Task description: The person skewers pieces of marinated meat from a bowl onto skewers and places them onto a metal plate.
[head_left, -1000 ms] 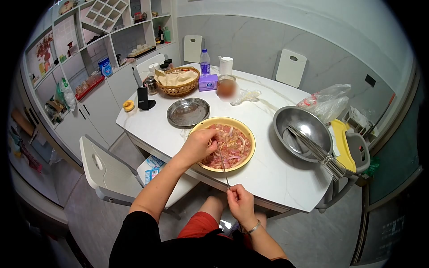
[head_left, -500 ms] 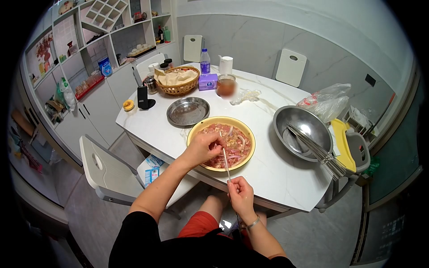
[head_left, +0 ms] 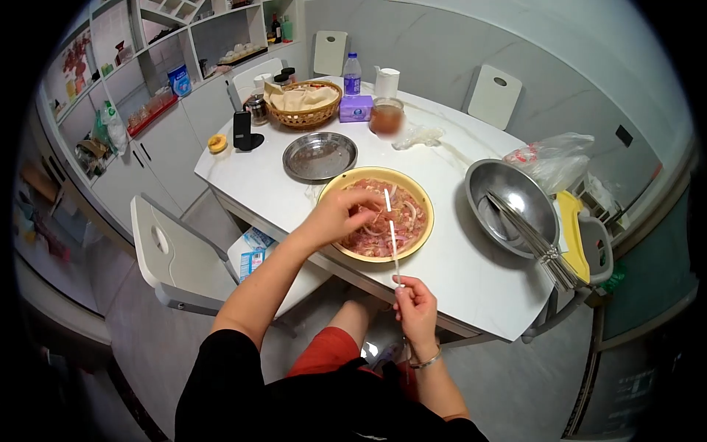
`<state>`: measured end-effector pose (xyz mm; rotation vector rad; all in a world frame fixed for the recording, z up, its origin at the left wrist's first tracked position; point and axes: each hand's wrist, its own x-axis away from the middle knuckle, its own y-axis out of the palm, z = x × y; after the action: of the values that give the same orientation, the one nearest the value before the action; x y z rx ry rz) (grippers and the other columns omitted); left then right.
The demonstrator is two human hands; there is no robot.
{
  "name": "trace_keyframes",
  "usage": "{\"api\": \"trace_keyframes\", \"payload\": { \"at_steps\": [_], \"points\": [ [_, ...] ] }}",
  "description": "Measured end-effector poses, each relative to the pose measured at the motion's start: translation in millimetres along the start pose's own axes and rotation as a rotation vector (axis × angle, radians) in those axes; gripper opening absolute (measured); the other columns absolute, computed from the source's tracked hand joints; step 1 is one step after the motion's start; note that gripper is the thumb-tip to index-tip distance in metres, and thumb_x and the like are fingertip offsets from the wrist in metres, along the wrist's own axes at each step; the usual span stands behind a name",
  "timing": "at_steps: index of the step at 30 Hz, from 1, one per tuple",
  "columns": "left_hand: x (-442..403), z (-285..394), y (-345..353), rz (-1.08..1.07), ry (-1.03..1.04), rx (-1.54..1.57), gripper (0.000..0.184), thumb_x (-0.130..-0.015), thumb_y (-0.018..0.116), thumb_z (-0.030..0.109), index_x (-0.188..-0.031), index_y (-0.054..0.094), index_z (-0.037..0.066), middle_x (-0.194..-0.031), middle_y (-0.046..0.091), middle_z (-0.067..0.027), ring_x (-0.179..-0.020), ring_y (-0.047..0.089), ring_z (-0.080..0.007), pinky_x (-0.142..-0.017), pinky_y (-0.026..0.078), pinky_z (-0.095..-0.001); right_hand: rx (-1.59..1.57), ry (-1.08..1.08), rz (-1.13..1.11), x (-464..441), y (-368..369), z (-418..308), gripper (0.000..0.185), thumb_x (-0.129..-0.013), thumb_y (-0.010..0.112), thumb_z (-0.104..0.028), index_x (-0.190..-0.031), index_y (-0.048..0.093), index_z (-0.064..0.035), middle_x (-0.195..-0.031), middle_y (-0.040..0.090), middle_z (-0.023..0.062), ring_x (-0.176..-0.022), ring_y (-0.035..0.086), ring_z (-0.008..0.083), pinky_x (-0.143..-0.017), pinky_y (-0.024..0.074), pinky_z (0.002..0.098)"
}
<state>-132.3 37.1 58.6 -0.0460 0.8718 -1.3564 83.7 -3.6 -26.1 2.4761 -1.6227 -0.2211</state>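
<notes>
While right hand [head_left: 416, 308] pinches a skewer [head_left: 394, 243] | left hand [head_left: 339, 216] over yellow bowl [head_left: 429, 214] of meat [head_left: 372, 239] | cannot tell its grip

Cannot see the left part of the round yellow bowl [head_left: 428, 227] by the front edge of the white surface [head_left: 482, 298], covered by the left hand [head_left: 340, 214], nor all of the pinkish raw meat [head_left: 372, 244] inside. Cannot tell what separates two bright stretches of the thin metal skewer [head_left: 394, 239], nor find a lower end past the fingers of the right hand [head_left: 416, 308]. Cannot identify the reddish-brown contents of the blurred glass jar [head_left: 381, 116] near the far edge. Cannot read the tiny print on the purple box [head_left: 356, 109] beside it. Cannot see under the silvery skewer bundle [head_left: 529, 234] across the shiny steel bowl [head_left: 479, 190] toward the right edge.
</notes>
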Motion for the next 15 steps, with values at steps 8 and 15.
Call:
{"api": "trace_keyframes", "payload": {
  "at_steps": [8,15],
  "points": [
    [10.7,-26.9,-32.7,-0.093,-0.188,-0.382,0.013,-0.069,0.065,0.010,-0.080,0.064,0.003,-0.069,0.061,-0.0097,-0.059,0.058,-0.0213,-0.057,0.046,-0.0301,0.034,0.012,0.070,12.0,-20.1,-7.0,0.015,-0.085,0.051,-0.006,-0.098,0.057,-0.0003,-0.060,0.046,-0.0034,-0.048,0.041,0.0020,-0.040,0.0315,0.0145],
    [5.2,-39.8,-49.2,-0.031,-0.175,-0.635,0.011,-0.067,0.065,0.012,-0.075,0.064,0.005,-0.077,0.060,-0.0088,-0.077,0.058,-0.0268,-0.068,0.046,-0.0351,0.029,0.052,0.073,17.7,-24.1,-2.5,0.017,-0.085,0.052,-0.007,-0.101,0.056,0.0000,-0.063,0.048,-0.0039,-0.051,0.043,0.0014,-0.042,0.0334,0.0137]
  ]
}}
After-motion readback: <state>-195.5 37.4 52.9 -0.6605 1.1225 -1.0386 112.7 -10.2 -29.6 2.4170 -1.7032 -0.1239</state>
